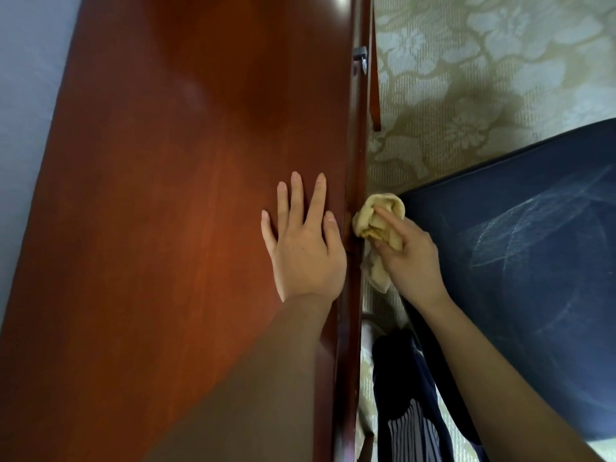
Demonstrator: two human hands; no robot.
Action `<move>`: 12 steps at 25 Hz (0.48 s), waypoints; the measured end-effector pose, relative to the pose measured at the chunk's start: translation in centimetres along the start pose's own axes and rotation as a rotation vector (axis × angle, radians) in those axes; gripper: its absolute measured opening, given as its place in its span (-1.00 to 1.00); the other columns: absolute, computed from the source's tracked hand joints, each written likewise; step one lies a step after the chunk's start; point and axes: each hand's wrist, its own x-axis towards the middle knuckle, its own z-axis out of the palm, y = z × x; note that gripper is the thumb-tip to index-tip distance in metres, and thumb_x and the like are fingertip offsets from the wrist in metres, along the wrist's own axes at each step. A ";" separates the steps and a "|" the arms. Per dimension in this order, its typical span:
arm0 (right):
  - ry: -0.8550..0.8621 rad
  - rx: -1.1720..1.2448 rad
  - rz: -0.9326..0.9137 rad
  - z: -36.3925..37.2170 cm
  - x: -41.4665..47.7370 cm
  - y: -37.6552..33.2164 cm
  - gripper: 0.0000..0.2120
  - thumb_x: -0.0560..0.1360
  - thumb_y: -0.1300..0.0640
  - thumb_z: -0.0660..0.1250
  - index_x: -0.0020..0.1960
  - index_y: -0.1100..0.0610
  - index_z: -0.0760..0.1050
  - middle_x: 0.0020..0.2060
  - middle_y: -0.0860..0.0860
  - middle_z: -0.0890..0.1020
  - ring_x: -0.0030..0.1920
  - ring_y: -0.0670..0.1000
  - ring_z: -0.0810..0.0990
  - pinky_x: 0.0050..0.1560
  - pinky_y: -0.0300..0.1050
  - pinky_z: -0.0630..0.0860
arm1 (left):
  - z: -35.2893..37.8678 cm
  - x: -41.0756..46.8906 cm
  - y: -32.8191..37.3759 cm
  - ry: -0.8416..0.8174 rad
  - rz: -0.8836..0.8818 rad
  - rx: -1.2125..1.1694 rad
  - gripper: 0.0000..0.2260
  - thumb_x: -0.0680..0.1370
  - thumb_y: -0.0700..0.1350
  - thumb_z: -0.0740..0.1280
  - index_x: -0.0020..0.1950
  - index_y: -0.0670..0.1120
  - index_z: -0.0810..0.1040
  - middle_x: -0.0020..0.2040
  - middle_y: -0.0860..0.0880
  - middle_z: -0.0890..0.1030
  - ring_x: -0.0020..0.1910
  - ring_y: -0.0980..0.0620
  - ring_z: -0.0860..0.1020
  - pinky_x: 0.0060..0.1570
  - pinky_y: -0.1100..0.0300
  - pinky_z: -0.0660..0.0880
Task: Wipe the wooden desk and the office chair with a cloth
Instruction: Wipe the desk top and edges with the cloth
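cloth (380,221) bunched in right-hand (406,258) grip, against desk (200,161) edge

Wooden desk (183,161): glossy reddish-brown top, running up the frame, long front edge on the right. Pale yellow cloth (366,218): crumpled into a wad, pressed against that front edge about halfway along, just under the rim of the top, gripped by the right hand (410,258), loose tail hanging below the fingers. Office chair (533,261): dark blue seat, streaked with pale curved scuff marks, near the desk's front edge, just right of the cloth.
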 end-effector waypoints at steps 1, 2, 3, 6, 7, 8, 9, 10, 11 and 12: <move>0.018 -0.052 0.002 -0.5 0.1 -0.2 -0.50 0.43 0.32 0.39 0.34 0.08 0.43 0.12 0.03 0.56 0.09 -0.06 0.49 0.11 -0.44 0.32 | 0.0 0.0 0.0 -0.001 -0.002 -0.005 -0.54 0.59 0.03 -0.06 0.51 0.17 0.10 0.56 0.07 0.04 0.53 0.12 -0.11 0.48 0.02 -0.22; 0.029 -0.070 0.014 -1.0 0.4 -0.4 -0.46 0.40 0.29 0.43 0.33 0.05 0.40 0.11 0.02 0.54 0.08 -0.06 0.47 0.05 -0.48 0.30 | 0.0 -0.1 0.0 0.000 -0.001 -0.013 -0.54 0.59 0.03 -0.06 0.51 0.17 0.11 0.56 0.08 0.04 0.53 0.12 -0.11 0.48 0.03 -0.23; 0.038 -0.058 0.038 -1.6 0.7 -0.6 -0.42 0.37 0.25 0.47 0.32 0.02 0.36 0.10 0.00 0.52 0.08 -0.07 0.46 0.02 -0.46 0.30 | 0.1 0.0 0.0 0.002 0.000 -0.020 -0.54 0.59 0.03 -0.06 0.51 0.17 0.11 0.55 0.08 0.04 0.53 0.13 -0.11 0.48 0.03 -0.23; 0.152 0.039 0.138 -3.1 2.0 -1.1 -0.30 0.29 0.17 0.55 0.30 -0.03 0.27 0.06 -0.06 0.50 0.04 -0.11 0.47 -0.04 -0.35 0.36 | 0.1 0.0 0.0 0.007 -0.003 -0.026 -0.55 0.60 0.04 -0.06 0.51 0.17 0.12 0.55 0.09 0.04 0.53 0.13 -0.11 0.48 0.03 -0.24; 0.200 0.058 0.150 -3.4 2.4 -1.4 -0.29 0.27 0.16 0.56 0.29 -0.02 0.27 0.04 -0.08 0.51 0.02 -0.14 0.47 -0.09 -0.41 0.36 | 0.1 0.0 0.0 0.005 -0.004 -0.028 -0.55 0.60 0.04 -0.06 0.51 0.17 0.12 0.55 0.09 0.04 0.53 0.13 -0.12 0.48 0.03 -0.24; 0.224 0.067 0.147 -3.4 2.9 -1.7 -0.31 0.27 0.17 0.57 0.28 0.01 0.28 0.03 -0.09 0.52 0.00 -0.16 0.48 -0.11 -0.47 0.36 | 0.0 -0.1 0.1 0.004 -0.003 -0.031 -0.55 0.60 0.04 -0.06 0.51 0.17 0.12 0.55 0.09 0.04 0.53 0.13 -0.12 0.48 0.03 -0.24; 0.214 0.069 0.135 -3.2 3.3 -2.1 -0.35 0.28 0.18 0.56 0.27 0.04 0.32 0.03 -0.10 0.52 0.01 -0.17 0.48 -0.11 -0.50 0.37 | 0.0 -0.1 0.1 0.002 -0.003 -0.034 -0.55 0.60 0.04 -0.06 0.51 0.17 0.12 0.55 0.09 0.04 0.53 0.14 -0.12 0.48 0.04 -0.24; 0.167 0.077 0.119 -2.7 3.8 -2.4 -0.40 0.30 0.19 0.54 0.26 0.08 0.38 0.05 -0.10 0.53 0.03 -0.16 0.50 -0.07 -0.47 0.40 | 0.0 -0.1 0.2 0.001 -0.003 -0.038 -0.55 0.60 0.04 -0.05 0.51 0.17 0.12 0.55 0.09 0.04 0.53 0.14 -0.12 0.48 0.04 -0.24; 0.084 0.111 0.105 -2.2 4.1 -2.8 -0.46 0.33 0.19 0.52 0.26 0.10 0.42 0.08 -0.09 0.55 0.06 -0.12 0.52 0.01 -0.40 0.44 | 0.0 -0.1 0.2 0.002 -0.004 -0.042 -0.55 0.60 0.04 -0.05 0.51 0.17 0.12 0.55 0.09 0.05 0.53 0.14 -0.12 0.48 0.04 -0.24; -0.015 0.177 0.098 -1.6 4.3 -3.0 -0.50 0.37 0.17 0.49 0.28 0.11 0.46 0.12 -0.07 0.57 0.11 -0.10 0.53 0.10 -0.30 0.46 | -0.1 -0.1 0.2 0.003 -0.004 -0.043 -0.55 0.60 0.04 -0.05 0.51 0.17 0.13 0.55 0.08 0.05 0.53 0.14 -0.11 0.48 0.04 -0.24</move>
